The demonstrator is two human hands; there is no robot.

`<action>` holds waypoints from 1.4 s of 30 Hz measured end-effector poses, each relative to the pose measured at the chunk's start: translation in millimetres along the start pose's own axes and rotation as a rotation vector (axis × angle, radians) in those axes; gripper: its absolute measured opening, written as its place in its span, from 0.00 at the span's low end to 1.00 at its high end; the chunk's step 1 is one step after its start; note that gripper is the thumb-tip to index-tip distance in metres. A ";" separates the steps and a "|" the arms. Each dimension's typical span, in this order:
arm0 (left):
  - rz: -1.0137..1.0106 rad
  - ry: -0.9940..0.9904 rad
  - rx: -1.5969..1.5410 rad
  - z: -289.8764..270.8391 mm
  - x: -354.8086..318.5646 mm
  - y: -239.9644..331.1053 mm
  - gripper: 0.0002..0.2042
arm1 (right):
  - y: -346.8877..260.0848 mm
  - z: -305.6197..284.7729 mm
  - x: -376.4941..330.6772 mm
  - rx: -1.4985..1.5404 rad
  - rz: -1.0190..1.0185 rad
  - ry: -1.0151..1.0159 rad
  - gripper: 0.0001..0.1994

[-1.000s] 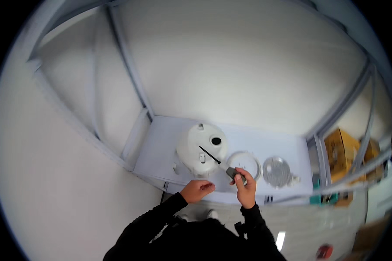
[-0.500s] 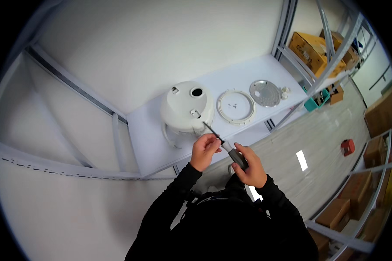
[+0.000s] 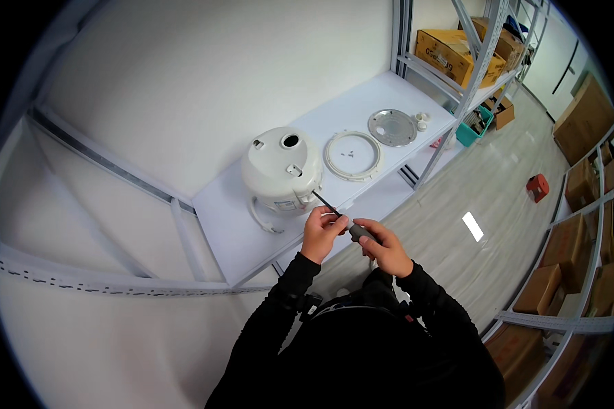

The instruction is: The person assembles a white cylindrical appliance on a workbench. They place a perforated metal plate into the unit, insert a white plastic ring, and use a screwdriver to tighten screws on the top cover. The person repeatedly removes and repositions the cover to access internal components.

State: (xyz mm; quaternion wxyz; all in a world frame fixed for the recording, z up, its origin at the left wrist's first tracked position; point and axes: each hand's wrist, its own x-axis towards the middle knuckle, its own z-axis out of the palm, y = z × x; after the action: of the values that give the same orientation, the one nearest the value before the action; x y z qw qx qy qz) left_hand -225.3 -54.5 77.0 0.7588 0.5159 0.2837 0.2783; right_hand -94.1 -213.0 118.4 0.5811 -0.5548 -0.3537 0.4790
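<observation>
While right fingers (image 3: 373,228) grip the grey-handled screwdriver (image 3: 359,232), left fingers (image 3: 327,223) pinch its black shaft (image 3: 326,204), aimed forward-left at the white domed housing (image 3: 271,167).

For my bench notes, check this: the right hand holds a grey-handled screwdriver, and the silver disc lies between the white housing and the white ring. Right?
Not quite: the head view shows the white ring lying between the white housing and the silver disc. The right hand does hold a grey-handled screwdriver.
</observation>
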 end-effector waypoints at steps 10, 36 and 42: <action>-0.003 -0.009 0.038 1.5 3.9 1.4 0.20 | 8.4 -7.9 5.3 0.254 0.068 -0.028 0.21; -0.008 -0.030 0.096 -3.2 13.0 -2.5 0.17 | 5.2 -11.2 7.0 0.405 0.125 -0.056 0.22; -0.006 -0.020 0.092 -2.0 12.2 -1.0 0.18 | 7.1 -9.6 6.8 0.253 0.059 -0.012 0.21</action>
State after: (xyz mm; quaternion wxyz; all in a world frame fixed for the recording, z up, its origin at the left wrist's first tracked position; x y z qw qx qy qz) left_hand -218.3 -44.9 73.7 0.7381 0.5521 0.2901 0.2576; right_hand -84.1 -210.0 109.3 0.6298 -0.4845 -0.2775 0.5401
